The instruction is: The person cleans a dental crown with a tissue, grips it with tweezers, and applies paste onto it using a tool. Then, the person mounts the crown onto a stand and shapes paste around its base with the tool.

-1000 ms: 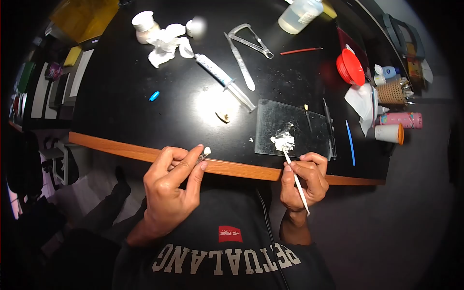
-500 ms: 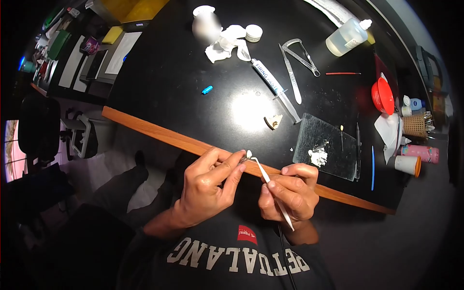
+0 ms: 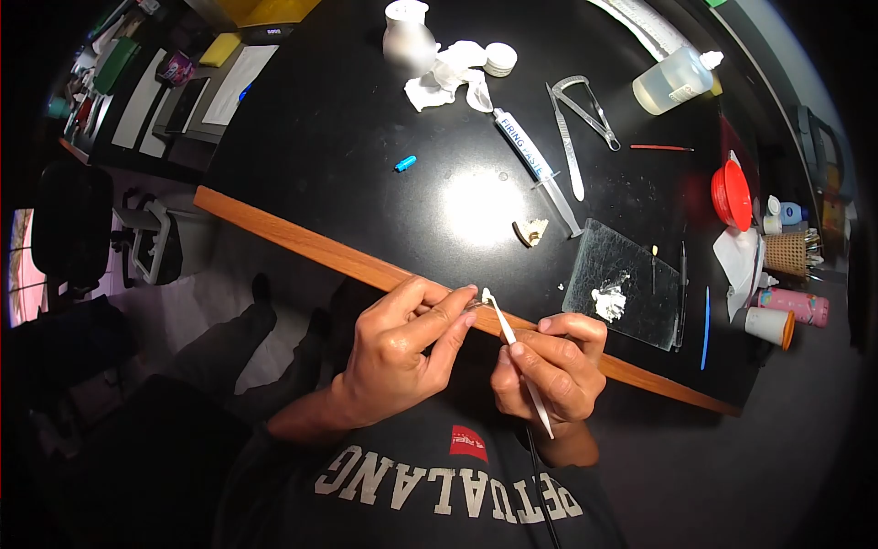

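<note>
My left hand pinches a small metal piece between thumb and fingertips at the table edge. A tiny white tooth-like crown shows at the end of that piece. My right hand grips a slim white dental instrument like a pen. Its bent tip is at the crown; whether they touch is too small to tell. A black cable runs below my right hand over the shirt. On the table beyond lies a dental cast piece.
A glass slab bears white paste. Farther back lie a firing paste syringe, a metal caliper, crumpled tissue and a clear bottle. A red bowl and blue stick are at right. Wooden trim edges the table.
The view has shifted slightly, so the table items appear farther right. The crown and the instrument's tip have shifted a little to the right. Both hands keep their grips.
</note>
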A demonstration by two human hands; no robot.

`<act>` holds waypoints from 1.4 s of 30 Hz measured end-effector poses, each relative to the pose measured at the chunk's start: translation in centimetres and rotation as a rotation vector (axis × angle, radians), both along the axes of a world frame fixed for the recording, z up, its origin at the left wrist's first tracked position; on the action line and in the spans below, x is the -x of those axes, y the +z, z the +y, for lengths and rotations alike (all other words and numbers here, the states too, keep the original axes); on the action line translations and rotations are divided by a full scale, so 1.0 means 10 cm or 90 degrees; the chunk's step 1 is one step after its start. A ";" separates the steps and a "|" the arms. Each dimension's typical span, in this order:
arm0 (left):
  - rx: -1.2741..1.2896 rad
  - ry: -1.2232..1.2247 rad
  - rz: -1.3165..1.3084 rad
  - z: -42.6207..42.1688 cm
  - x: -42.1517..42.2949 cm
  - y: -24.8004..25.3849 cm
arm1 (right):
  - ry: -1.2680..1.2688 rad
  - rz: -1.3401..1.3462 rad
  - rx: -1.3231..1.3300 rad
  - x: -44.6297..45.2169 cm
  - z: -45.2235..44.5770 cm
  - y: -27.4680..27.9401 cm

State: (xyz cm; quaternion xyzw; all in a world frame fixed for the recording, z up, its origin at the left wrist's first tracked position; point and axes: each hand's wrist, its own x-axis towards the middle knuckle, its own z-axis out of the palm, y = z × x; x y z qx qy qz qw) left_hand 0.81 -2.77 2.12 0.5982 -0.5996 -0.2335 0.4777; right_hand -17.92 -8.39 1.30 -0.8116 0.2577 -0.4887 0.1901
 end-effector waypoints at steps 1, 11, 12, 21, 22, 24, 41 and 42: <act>-0.008 -0.003 -0.004 0.00 -0.01 0.02 | 0.000 -0.002 -0.003 0.00 0.00 0.00; 0.008 0.001 0.009 0.00 0.01 -0.02 | -0.019 0.001 -0.012 0.01 0.01 0.01; 0.008 -0.001 0.007 0.00 0.00 -0.02 | -0.023 -0.004 -0.014 0.02 0.01 0.02; 0.012 0.002 0.008 0.01 0.01 -0.03 | -0.016 -0.003 -0.002 0.02 0.01 0.01; 0.009 0.002 0.007 0.00 0.01 -0.02 | -0.015 0.000 0.001 0.03 0.01 0.01; 0.008 0.003 0.006 0.00 0.01 -0.01 | -0.009 0.003 -0.003 0.03 0.02 0.01; -0.015 -0.008 -0.006 0.00 0.00 0.02 | 0.011 0.011 0.001 0.04 0.01 -0.01; -0.017 -0.009 -0.006 0.01 0.00 0.02 | 0.003 0.009 -0.003 0.03 0.02 0.00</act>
